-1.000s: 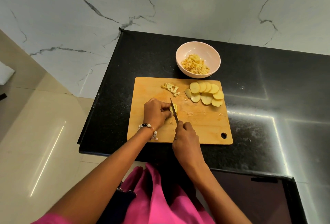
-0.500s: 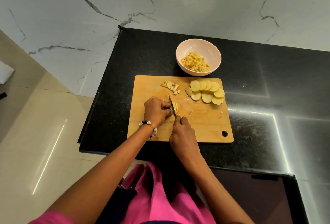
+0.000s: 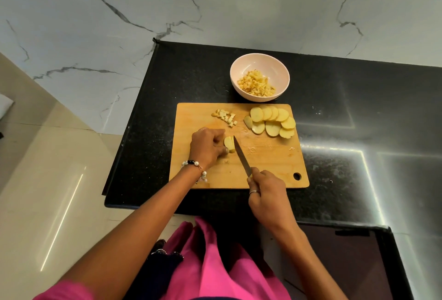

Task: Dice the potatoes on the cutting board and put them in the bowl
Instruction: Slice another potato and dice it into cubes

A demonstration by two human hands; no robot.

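A wooden cutting board (image 3: 267, 160) lies on the black counter. My left hand (image 3: 207, 147) holds a small stack of potato slices (image 3: 229, 144) with curled fingers. My right hand (image 3: 266, 194) grips a knife (image 3: 242, 156) whose blade tip lies just right of that stack. Several round potato slices (image 3: 272, 120) fan out at the board's far right. A small pile of diced potato (image 3: 226, 117) sits at the far left of the board. Behind the board stands a pale pink bowl (image 3: 277, 66) with diced potato (image 3: 256, 84) inside.
The black counter (image 3: 358, 108) ends at an edge left of the board and one near me. A marble wall rises behind the bowl. A dark glass panel (image 3: 339, 263) sits at the near right. Pink clothing fills the bottom of the view.
My right hand has drawn back toward me and to the right, so the knife blade now shows at full length beside the slices. My left hand stays on the stack.
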